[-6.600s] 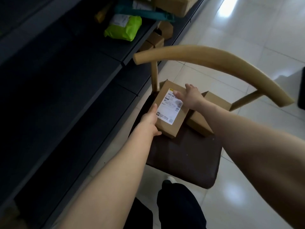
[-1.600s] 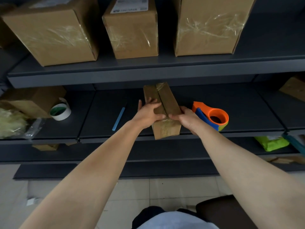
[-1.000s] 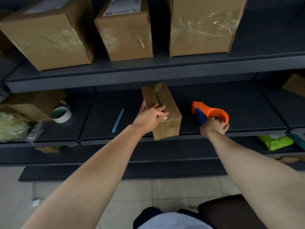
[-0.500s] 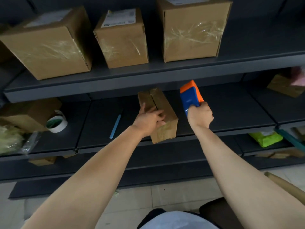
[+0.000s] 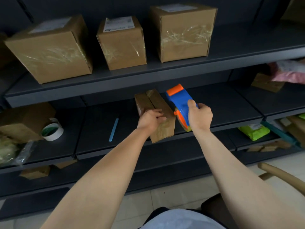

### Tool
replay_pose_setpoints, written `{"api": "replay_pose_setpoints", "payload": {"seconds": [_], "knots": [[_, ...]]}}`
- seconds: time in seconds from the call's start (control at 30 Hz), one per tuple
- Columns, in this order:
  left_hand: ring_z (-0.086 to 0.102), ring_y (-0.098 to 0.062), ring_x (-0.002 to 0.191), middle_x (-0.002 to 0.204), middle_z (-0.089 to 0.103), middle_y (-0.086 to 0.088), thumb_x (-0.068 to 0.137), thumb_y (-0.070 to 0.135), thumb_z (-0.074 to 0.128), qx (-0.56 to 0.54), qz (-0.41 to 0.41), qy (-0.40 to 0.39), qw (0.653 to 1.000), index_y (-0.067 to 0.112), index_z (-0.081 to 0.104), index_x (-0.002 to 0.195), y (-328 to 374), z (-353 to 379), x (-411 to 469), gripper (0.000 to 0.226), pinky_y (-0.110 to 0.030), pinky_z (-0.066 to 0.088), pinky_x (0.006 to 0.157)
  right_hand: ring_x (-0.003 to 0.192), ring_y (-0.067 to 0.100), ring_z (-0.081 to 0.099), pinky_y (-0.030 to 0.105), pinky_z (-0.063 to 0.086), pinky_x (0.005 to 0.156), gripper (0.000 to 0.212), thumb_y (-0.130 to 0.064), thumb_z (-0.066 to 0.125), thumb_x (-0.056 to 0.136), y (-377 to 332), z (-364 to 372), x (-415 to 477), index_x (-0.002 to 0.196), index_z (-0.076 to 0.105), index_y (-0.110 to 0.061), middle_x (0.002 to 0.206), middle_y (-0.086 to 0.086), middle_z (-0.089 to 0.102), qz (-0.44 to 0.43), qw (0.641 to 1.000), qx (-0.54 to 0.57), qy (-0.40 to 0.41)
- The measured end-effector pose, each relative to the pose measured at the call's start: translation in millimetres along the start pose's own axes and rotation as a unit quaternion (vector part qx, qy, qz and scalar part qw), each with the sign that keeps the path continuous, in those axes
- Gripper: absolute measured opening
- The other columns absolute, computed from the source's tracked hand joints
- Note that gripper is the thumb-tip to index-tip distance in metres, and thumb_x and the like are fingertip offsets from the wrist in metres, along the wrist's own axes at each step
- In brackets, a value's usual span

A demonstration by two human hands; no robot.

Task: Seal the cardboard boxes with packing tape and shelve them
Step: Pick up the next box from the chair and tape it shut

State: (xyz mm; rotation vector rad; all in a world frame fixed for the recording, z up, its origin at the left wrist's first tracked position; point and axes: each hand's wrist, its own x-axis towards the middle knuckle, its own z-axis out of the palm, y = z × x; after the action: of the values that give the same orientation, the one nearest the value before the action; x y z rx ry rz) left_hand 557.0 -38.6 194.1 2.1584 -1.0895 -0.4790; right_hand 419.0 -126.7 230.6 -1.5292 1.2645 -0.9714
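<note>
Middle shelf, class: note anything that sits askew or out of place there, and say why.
The small cardboard box lies skewed to the shelf's front edge, its near end seeming to jut past it; the left hand grips it. The right hand holds the tape dispenser beside it.

Bare left grip [image 5: 151,120] and right grip [image 5: 199,119], bare forearms [image 5: 105,176], pale grey-white top [image 5: 181,219], dark cloth [image 5: 153,215] at its edge
</note>
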Motion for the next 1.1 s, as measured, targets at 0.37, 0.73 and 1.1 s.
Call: {"api": "replay_pose_setpoints", "payload": {"seconds": [0.37, 0.73, 1.1], "knots": [[0.067, -0.017, 0.084, 0.088, 0.072, -0.002, 0.086, 0.055, 0.056, -0.335, -0.172, -0.090, 0.922, 0.015, 0.066, 0.095, 27.9, -50.7, 11.0, 0.042, -0.027, 0.049, 0.068, 0.055, 0.022, 0.041, 0.033, 0.033, 0.054, 0.046, -0.047, 0.058, 0.085, 35.5, -8.2, -40.3, 0.063, 0.044, -0.008, 0.059, 0.009, 0.041, 0.063, 0.987, 0.134, -0.066], [0.057, -0.012, 0.075, 0.076, 0.061, -0.001, 0.090, 0.022, 0.062, -0.221, -0.161, -0.033, 0.961, 0.018, 0.063, 0.077, 22.0, -42.8, 44.7, 0.014, -0.022, 0.048, 0.061, 0.043, 0.004, 0.047, 0.018, 0.036, 0.043, 0.045, -0.050, 0.067, 0.082, 24.7, -8.9, -58.5, 0.066, 0.052, -0.010, 0.051, -0.007, 0.050, -0.014, 0.994, 0.003, -0.112], [0.064, -0.019, 0.094, 0.100, 0.068, -0.007, 0.091, 0.026, 0.060, -0.051, -0.095, 0.042, 0.993, 0.008, 0.067, 0.101, -0.7, -30.0, 77.3, 0.021, -0.026, 0.048, 0.076, 0.041, 0.007, 0.047, 0.017, 0.033, 0.038, 0.056, -0.052, 0.065, 0.081, 48.9, -22.7, -76.4, 0.078, 0.061, 0.003, 0.057, 0.007, 0.056, 0.058, 0.989, -0.083, -0.106]]}}
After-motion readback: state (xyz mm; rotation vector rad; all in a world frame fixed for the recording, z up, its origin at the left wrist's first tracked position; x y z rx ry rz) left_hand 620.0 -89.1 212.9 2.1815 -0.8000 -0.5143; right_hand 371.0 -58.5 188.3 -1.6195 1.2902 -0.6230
